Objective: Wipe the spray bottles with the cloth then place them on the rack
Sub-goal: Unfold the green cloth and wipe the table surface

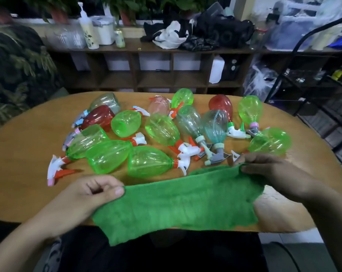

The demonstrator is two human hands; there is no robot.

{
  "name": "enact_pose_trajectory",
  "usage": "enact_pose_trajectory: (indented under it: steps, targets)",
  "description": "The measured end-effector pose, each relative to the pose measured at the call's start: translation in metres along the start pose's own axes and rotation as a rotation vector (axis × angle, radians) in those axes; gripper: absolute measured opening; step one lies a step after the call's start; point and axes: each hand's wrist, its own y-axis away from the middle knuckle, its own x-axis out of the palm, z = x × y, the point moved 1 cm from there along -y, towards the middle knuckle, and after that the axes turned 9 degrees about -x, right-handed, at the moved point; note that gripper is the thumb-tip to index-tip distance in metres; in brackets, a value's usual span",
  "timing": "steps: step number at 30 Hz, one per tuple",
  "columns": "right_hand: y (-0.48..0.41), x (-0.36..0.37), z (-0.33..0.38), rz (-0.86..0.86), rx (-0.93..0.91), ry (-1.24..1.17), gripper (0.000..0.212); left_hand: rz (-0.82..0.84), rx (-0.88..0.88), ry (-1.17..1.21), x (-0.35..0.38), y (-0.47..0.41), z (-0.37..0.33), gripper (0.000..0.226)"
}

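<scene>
A green cloth (178, 203) is stretched between my two hands over the near edge of the wooden table (19, 173). My left hand (95, 191) pinches its left corner, and my right hand (268, 171) pinches its upper right corner. Beyond the cloth, several spray bottles lie on their sides in a heap: green ones (146, 161), red ones (222, 106), and clear bluish ones (215, 124), with white, orange and grey trigger heads. A black wire rack (323, 91) stands at the right of the table.
Behind the table runs a dark wooden shelf unit (146, 75) with containers, a pump bottle (87, 30) and dark bags (215, 34) on top. Leafy plants (15, 61) fill the left side. My dark-clothed lap is below the table edge.
</scene>
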Motion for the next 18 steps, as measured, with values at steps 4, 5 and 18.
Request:
enact_pose_trajectory:
  steps: [4,5,18]
  targets:
    - [-0.01,0.011,-0.016,0.044,0.033,0.284,0.022,0.056,-0.001,-0.057,0.014,0.004,0.008,0.022]
    - [-0.013,0.013,-0.018,0.03,0.0,0.392,0.023,0.019,0.006,-0.075,0.015,0.003,0.011,0.022]
    - [-0.021,0.037,-0.029,-0.085,-0.196,1.283,0.035,-0.188,-0.001,-0.602,0.032,-0.013,0.031,0.026]
